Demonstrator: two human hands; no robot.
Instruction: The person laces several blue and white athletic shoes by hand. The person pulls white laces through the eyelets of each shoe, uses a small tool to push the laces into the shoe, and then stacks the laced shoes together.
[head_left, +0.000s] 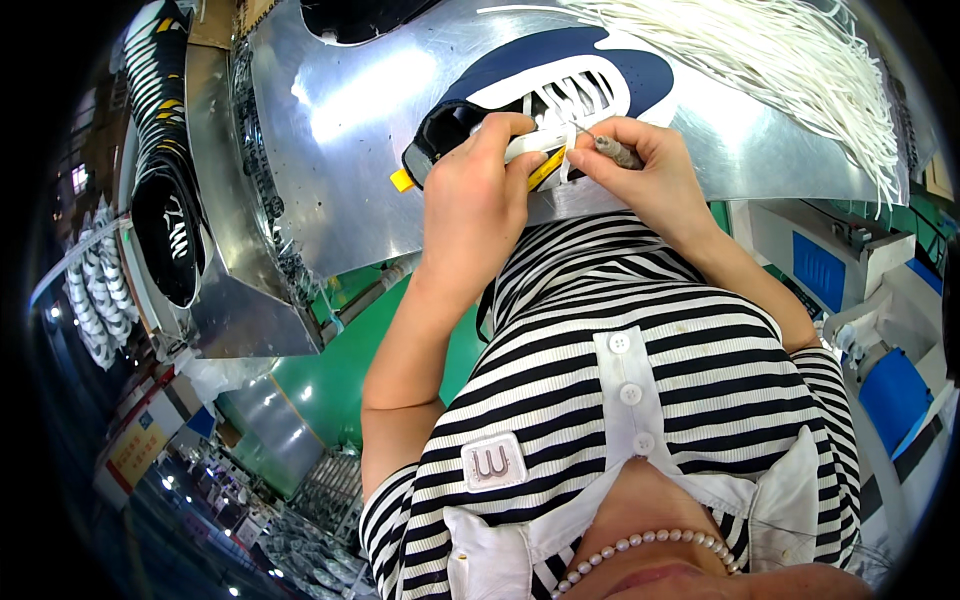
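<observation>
A navy and white sneaker (510,75) with a yellow heel tab lies on its side on the metal table, toe to the right. My left hand (475,190) grips the sneaker near its collar, thumb and forefinger closed at the white edge beside the lacing. In my right hand (645,175) is a thin metal awl-like tool (618,152) with a thick, worn grey-brown handle; its tip points at the eyelets. A white shoelace (568,155) hangs down by my right fingertips, and part of it crosses the eyelet rows. Whether my right fingers also pinch the lace cannot be told.
A large bundle of loose white laces (790,70) spreads over the table's right side. Part of a dark shoe (365,18) sits at the far edge. Along the left, a row of black shoes (168,225) stands beside the metal table (340,190). Blue and white equipment (820,265) is at right.
</observation>
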